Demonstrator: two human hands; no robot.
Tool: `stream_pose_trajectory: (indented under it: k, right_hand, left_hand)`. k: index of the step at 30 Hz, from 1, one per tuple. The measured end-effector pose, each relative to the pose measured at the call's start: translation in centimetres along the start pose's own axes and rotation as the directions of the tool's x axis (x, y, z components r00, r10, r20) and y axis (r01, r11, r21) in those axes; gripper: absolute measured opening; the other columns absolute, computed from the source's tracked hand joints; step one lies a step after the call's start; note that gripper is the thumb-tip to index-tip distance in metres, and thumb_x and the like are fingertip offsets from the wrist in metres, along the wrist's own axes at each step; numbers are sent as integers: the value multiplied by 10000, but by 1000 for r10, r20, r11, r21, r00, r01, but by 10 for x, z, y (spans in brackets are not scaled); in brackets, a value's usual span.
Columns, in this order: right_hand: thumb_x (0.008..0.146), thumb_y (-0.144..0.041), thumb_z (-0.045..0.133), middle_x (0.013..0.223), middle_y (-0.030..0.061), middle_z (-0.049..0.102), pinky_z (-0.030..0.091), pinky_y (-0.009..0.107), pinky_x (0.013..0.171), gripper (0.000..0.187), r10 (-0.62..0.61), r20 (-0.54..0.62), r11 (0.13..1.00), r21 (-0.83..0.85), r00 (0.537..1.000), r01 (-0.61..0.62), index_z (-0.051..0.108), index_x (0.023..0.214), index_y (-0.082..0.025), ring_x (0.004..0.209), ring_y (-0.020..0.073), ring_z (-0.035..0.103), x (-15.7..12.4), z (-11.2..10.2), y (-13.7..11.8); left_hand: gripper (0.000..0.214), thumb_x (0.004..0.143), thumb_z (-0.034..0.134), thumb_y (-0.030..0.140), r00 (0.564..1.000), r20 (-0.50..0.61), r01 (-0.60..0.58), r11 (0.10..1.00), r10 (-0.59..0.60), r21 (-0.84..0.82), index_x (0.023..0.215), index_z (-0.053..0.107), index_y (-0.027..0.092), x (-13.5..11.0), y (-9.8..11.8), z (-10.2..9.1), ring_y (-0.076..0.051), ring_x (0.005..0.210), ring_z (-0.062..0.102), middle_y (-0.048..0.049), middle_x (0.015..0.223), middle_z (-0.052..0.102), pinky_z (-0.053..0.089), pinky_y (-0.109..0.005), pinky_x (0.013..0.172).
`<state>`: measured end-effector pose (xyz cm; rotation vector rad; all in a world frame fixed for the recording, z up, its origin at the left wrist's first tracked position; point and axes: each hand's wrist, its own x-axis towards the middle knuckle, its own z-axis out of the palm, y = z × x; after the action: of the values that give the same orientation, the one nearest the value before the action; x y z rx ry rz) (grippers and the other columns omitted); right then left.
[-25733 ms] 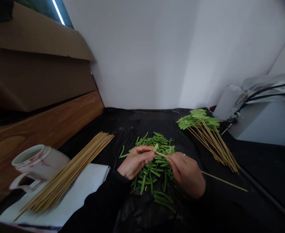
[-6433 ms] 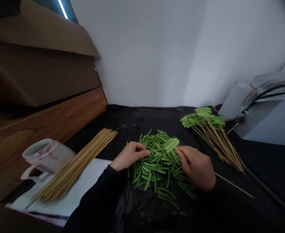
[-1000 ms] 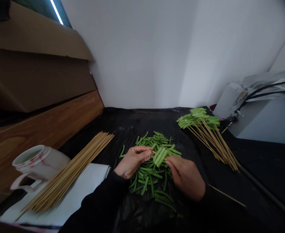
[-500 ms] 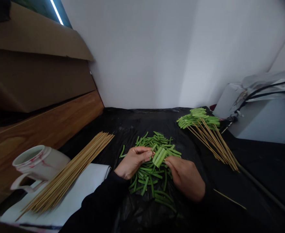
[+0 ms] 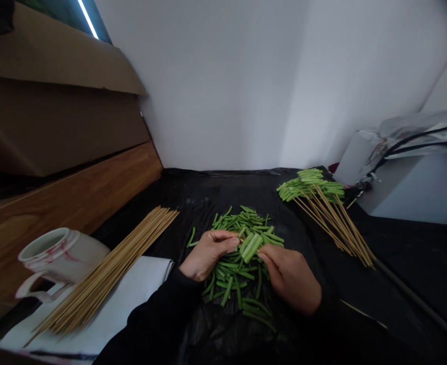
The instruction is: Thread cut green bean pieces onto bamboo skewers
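Several short cut green stalks, like long beans (image 5: 251, 246), sit side by side on a thin bamboo skewer (image 5: 364, 314). My right hand (image 5: 294, 278) is closed in a pinch on the skewer just right of these pieces; its tail shows again beyond my sleeve. My left hand (image 5: 208, 255) pinches at the skewer's tip end, thumb against forefinger, touching the leftmost piece. Under both hands lies a loose pile of cut green stalks (image 5: 227, 291) on black plastic sheeting (image 5: 216, 187).
To the left, a bundle of bare bamboo skewers (image 5: 109, 274) rests across white paper (image 5: 143, 284) beside a tilted mug (image 5: 66, 253). Filled skewers (image 5: 310, 185) are stacked at the back right, near a pale box (image 5: 413, 187). A cardboard box (image 5: 64, 116) stands far left.
Both hands keep nearly the same place and grip. The threaded pieces have turned slightly, and my right hand has shifted a touch to the left.
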<state>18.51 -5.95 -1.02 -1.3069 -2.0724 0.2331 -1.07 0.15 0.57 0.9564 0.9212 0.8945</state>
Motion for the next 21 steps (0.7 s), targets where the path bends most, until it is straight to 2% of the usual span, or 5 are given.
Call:
stream_pose_trajectory:
  k: [6, 11, 18, 21]
  right_hand:
    - [958, -236, 346, 728, 6, 623, 400, 260, 663, 258, -11, -9, 1000, -5, 1000, 11, 541, 793, -209, 696, 134, 600, 2, -2, -4]
    - [959, -229, 353, 764, 26, 641, 408, 257, 709, 257, -42, -71, 998, -41, 997, 39, 572, 829, -196, 744, 140, 614, 4, -2, -5]
    - [959, -226, 365, 813, 37, 658, 417, 252, 745, 256, -38, -74, 999, -26, 997, 36, 585, 833, -191, 791, 140, 625, 4, -2, -4]
    - [957, -225, 374, 819, 34, 659, 419, 253, 747, 250, -39, -77, 999, -22, 996, 37, 590, 836, -191, 793, 140, 626, 3, -2, -3]
  left_hand:
    - [258, 549, 855, 218, 998, 26, 62, 997, -61, -55, 755, 739, 115, -2, 1, 4, -129, 716, 650, -53, 768, 715, 507, -254, 733]
    - [262, 556, 852, 223, 999, -4, 42, 997, -42, -61, 766, 734, 119, -3, 4, 6, -119, 698, 642, -40, 760, 707, 513, -243, 703]
    - [293, 699, 765, 320, 995, 93, 29, 999, -25, -42, 908, 725, 119, -2, 6, 1, -142, 766, 672, -66, 811, 720, 517, -258, 771]
    - [281, 718, 750, 327, 995, 103, 15, 1000, -13, -22, 906, 724, 119, -2, 5, -1, -139, 775, 674, -71, 825, 722, 515, -251, 775]
